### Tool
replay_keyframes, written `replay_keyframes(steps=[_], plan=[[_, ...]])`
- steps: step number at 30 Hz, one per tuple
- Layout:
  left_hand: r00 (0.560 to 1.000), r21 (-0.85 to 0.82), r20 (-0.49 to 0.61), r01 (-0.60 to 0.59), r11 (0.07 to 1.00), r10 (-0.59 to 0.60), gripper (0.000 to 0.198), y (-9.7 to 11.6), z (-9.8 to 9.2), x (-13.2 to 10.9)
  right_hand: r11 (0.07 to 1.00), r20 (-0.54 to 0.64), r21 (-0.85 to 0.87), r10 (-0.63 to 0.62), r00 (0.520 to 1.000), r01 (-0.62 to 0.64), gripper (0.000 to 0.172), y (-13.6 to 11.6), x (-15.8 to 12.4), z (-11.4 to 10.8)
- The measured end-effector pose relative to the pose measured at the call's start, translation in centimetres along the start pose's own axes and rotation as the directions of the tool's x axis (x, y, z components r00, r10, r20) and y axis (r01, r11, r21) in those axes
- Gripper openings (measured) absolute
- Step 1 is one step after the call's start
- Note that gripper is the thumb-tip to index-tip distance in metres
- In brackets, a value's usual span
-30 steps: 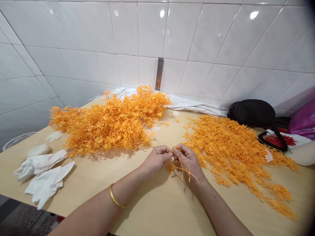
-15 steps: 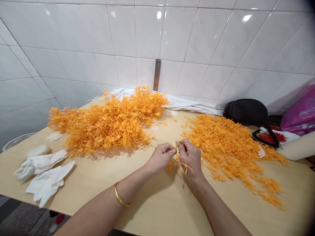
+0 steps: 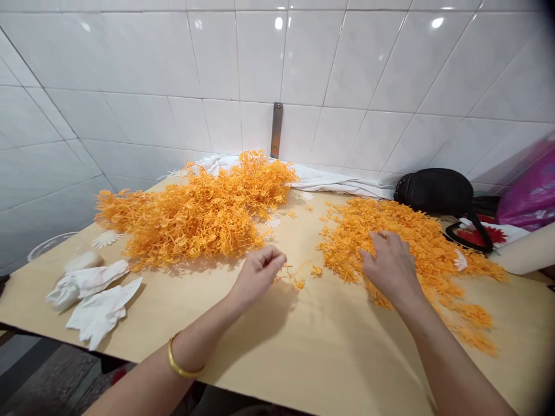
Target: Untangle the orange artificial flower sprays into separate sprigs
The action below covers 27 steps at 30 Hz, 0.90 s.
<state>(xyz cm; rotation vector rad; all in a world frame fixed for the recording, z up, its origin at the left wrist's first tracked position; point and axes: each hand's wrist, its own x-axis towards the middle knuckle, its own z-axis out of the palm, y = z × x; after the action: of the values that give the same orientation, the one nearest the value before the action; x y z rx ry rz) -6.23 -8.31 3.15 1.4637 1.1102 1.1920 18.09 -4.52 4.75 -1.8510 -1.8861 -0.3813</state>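
My left hand [image 3: 260, 270] pinches a thin orange artificial flower sprig [image 3: 298, 282], whose small blossoms hang past the fingertips, low over the table. My right hand [image 3: 392, 267], fingers apart, is over the near left side of a loose pile of small orange flower pieces [image 3: 368, 216]. Whether its fingertips touch a piece is hidden. A taller, bushy heap of branching orange sprigs [image 3: 208, 214] lies beyond my left hand. One small orange piece [image 3: 317, 271] rests between the two hands.
Crumpled white tissues [image 3: 97, 309] lie at the left. White flower shapes [image 3: 106, 238] are scattered about. A black pouch [image 3: 435, 190], a purple bag [image 3: 529, 190] and a pale roll [image 3: 526, 254] stand at the right. White cloth [image 3: 333, 184] runs along the tiled wall [image 3: 260, 58].
My hands were together at the middle; now they are apart. The right hand has moved right over the loose pile and opened. The left has shifted slightly left, still pinching the sprig.
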Motion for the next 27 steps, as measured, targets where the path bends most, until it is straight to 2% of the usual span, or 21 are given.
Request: replay_keyframes(steps=[2, 5, 7, 10, 11, 12, 15, 17, 19, 21, 22, 23, 24, 26, 27], plan=[[0.991, 0.192, 0.087, -0.113, 0.975, 0.097, 0.021, -0.2, 0.5, -2.0, 0.995, 0.010, 0.044, -0.089, 0.996, 0.089, 0.021, -0.8, -1.2, 0.3], [0.947, 0.401, 0.223, -0.304, 0.864, 0.230, 0.017, -0.8, 1.2, -5.2, 0.942, 0.037, 0.206, -0.278, 0.960, 0.265, 0.028, -2.5, -3.0, 1.1], [0.918, 0.451, 0.287, -0.383, 0.806, 0.275, 0.013, -1.0, 1.4, -7.0, 0.871, 0.031, 0.246, -0.445, 0.895, 0.425, 0.025, -3.9, -4.1, 2.2], [0.886, 0.489, 0.338, -0.453, 0.746, 0.317, 0.012, -1.2, 1.3, -8.7, 0.755, 0.029, 0.173, -0.645, 0.763, 0.632, 0.029, -5.5, -5.3, 4.2], [0.879, 0.502, 0.338, -0.472, 0.725, 0.337, 0.011, -1.3, 1.1, -9.0, 0.745, 0.039, 0.121, -0.664, 0.747, 0.656, 0.030, -5.6, -5.4, 4.8], [0.869, 0.510, 0.330, -0.493, 0.705, 0.369, 0.012, -1.5, 1.0, -9.3, 0.755, 0.051, 0.058, -0.656, 0.753, 0.653, 0.030, -5.4, -5.3, 5.2], [0.830, 0.497, 0.287, -0.555, 0.667, 0.477, 0.016, -2.6, 0.8, -9.8, 0.821, 0.067, -0.141, -0.549, 0.833, 0.553, 0.029, -4.2, -4.0, 5.4], [0.818, 0.482, 0.275, -0.571, 0.664, 0.505, 0.016, -3.6, 1.0, -9.8, 0.858, 0.036, -0.180, -0.483, 0.875, 0.481, 0.029, -3.9, -2.9, 4.7], [0.820, 0.480, 0.287, -0.570, 0.667, 0.494, 0.016, -4.7, 1.6, -9.7, 0.888, 0.005, -0.061, -0.456, 0.890, 0.455, 0.027, -5.0, -2.1, 3.8], [0.824, 0.468, 0.322, -0.567, 0.677, 0.467, 0.018, -5.5, 2.4, -9.4, 0.883, 0.030, 0.210, -0.435, 0.900, 0.420, 0.025, -7.5, -1.8, 3.4], [0.821, 0.442, 0.358, -0.569, 0.694, 0.445, 0.020, -5.8, 2.7, -9.3, 0.850, 0.087, 0.376, -0.430, 0.899, 0.370, 0.026, -9.0, -1.8, 3.5], [0.812, 0.404, 0.407, -0.571, 0.714, 0.419, 0.022, -5.9, 2.9, -9.2, 0.807, 0.168, 0.529, -0.402, 0.900, 0.262, 0.029, -10.5, -2.0, 3.6], [0.796, 0.363, 0.456, -0.574, 0.734, 0.398, 0.025, -5.8, 3.0, -9.1, 0.751, 0.277, 0.649, -0.381, 0.882, 0.121, 0.031, -11.9, -2.1, 3.9], [0.765, 0.287, 0.524, -0.572, 0.769, 0.374, 0.028, -5.0, 2.7, -9.1, 0.633, 0.474, 0.755, -0.348, 0.809, -0.170, 0.030, -14.0, -2.4, 4.6], [0.764, 0.265, 0.526, -0.563, 0.783, 0.372, 0.029, -4.3, 2.2, -9.1, 0.574, 0.538, 0.770, -0.348, 0.768, -0.279, 0.026, -14.5, -2.4, 4.8]])
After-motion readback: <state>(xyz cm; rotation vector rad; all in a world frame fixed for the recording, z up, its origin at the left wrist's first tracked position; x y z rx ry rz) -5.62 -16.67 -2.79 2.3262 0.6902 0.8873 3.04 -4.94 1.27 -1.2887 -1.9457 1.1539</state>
